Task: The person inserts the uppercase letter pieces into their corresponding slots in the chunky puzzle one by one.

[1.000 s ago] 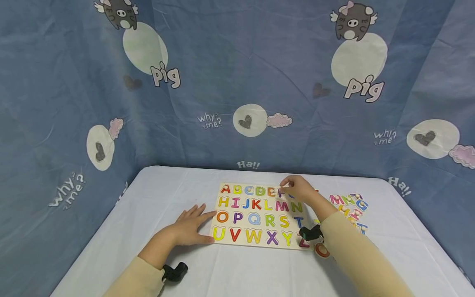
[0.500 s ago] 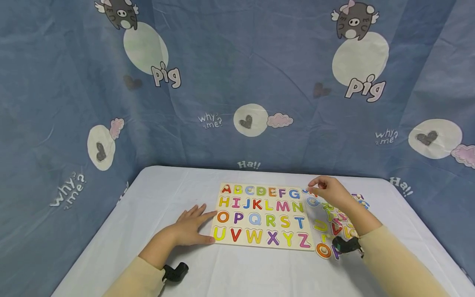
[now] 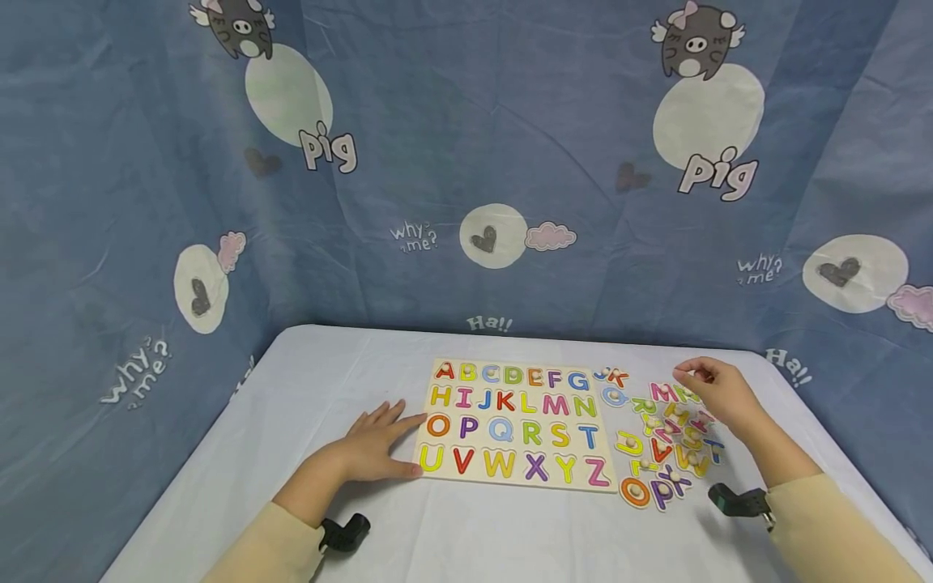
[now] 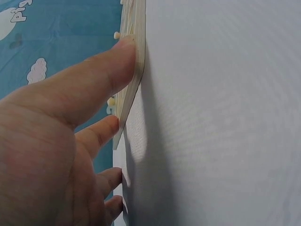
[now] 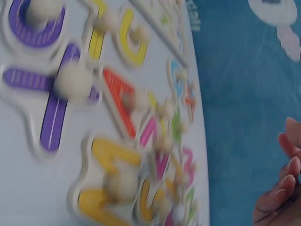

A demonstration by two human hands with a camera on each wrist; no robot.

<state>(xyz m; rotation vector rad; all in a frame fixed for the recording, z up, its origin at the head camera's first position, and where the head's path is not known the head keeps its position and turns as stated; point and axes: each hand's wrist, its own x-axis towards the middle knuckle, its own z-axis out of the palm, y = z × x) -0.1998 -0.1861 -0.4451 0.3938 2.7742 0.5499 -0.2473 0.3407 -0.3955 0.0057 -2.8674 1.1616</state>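
A wooden alphabet puzzle board (image 3: 481, 444) lies on the white table; knobbed letters A to E fill the start of its top row. My left hand (image 3: 372, 447) is spread flat at the board's left side. In the left wrist view its thumb (image 4: 124, 59) rests on the board's edge, the index fingertip against the corner. My right hand (image 3: 722, 395) hovers over the far right of the loose letter pieces, fingers loosely bent, nothing visible between them. Its fingertips (image 5: 294, 165) show at the right wrist view's edge, apart from the pieces.
Right of the board lies a cluster of knobbed letters, among them an orange O (image 3: 635, 491), a purple P (image 3: 662, 494), a red V (image 3: 661, 450) and a purple X (image 5: 51, 117). A red K (image 3: 616, 378) lies by the board's top right corner. Blue patterned cloth (image 3: 394, 162) hangs behind.
My right hand has moved right, from the board's top right corner past the K to above the far side of the loose letters. My left hand has stayed at the board's edge.
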